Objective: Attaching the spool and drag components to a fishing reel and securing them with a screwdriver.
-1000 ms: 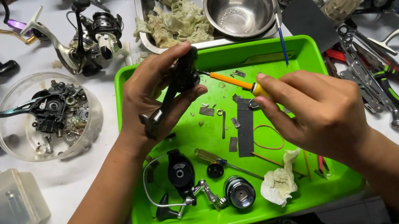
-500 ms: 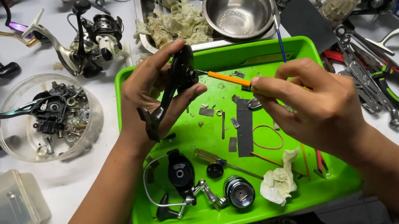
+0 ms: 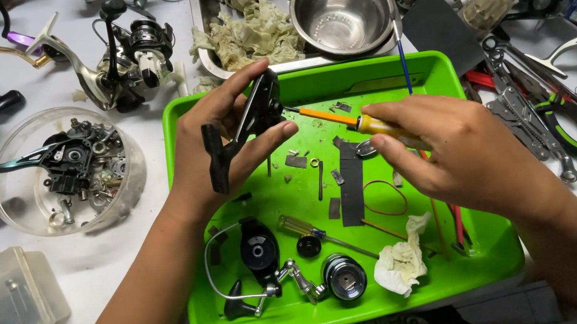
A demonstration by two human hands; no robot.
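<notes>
— What's different from a moment ago?

— The right hand (image 3: 451, 154) has brought the small orange-handled screwdriver (image 3: 344, 120) leftward; its tip now sits at the black reel part (image 3: 250, 118), where before it lay off to the right. So the tool looks engaged with the piece, though I can't tell whether the tip is seated in a screw.

— And the hands?

— The left hand (image 3: 223, 145) is raised over the far-left of the green tray (image 3: 479, 274), fingers curled around the black part, thumb on its far side. The right hand pinches the screwdriver's handle between thumb and fingertips, palm down, wrist angled in from the right.

— What's beneath?

— In the tray: a stripped reel body (image 3: 261, 256), a spool (image 3: 344, 277), a second screwdriver (image 3: 308, 230) and a crumpled rag (image 3: 403, 264). A steel bowl (image 3: 341, 9) sits farther off.
</notes>
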